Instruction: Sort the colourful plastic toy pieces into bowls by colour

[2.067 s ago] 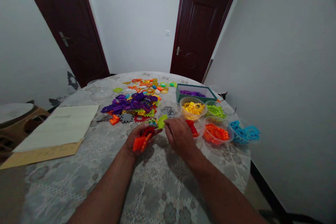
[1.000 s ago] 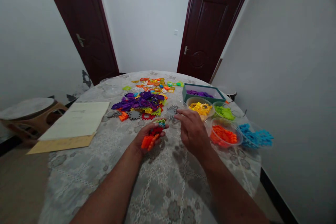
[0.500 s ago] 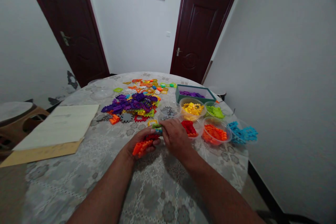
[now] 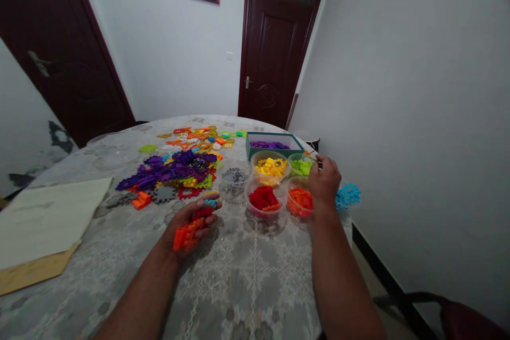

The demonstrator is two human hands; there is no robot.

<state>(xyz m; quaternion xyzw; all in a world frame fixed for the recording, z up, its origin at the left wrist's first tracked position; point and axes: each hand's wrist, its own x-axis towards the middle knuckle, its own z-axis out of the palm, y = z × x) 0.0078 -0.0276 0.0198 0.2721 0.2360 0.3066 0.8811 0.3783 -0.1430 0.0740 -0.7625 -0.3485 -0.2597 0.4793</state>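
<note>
My left hand (image 4: 177,221) is closed around several plastic toothed pieces above the near tablecloth. An orange piece (image 4: 187,235), a red piece (image 4: 202,213) and a small blue piece (image 4: 211,202) show between its fingers. My right hand (image 4: 325,181) is over the right side of the tubs, pinching what looks like a thin green piece (image 4: 313,158) at the edge of the tub of green pieces (image 4: 299,166). Under its wrist, the tub of orange pieces (image 4: 299,199) is partly covered. A tub of red pieces (image 4: 263,198) stands between the hands.
Tubs of yellow pieces (image 4: 271,167) and grey pieces (image 4: 234,176) stand behind, before a green box (image 4: 274,153) of purple pieces. Blue pieces (image 4: 348,195) sit at the right edge. A mixed pile (image 4: 171,170) lies left, beyond a paper sheet (image 4: 51,218).
My right hand has left my left hand and moved right to the green tub, apparently with the green piece. My left hand keeps the orange, red and blue pieces. The view has turned right.
</note>
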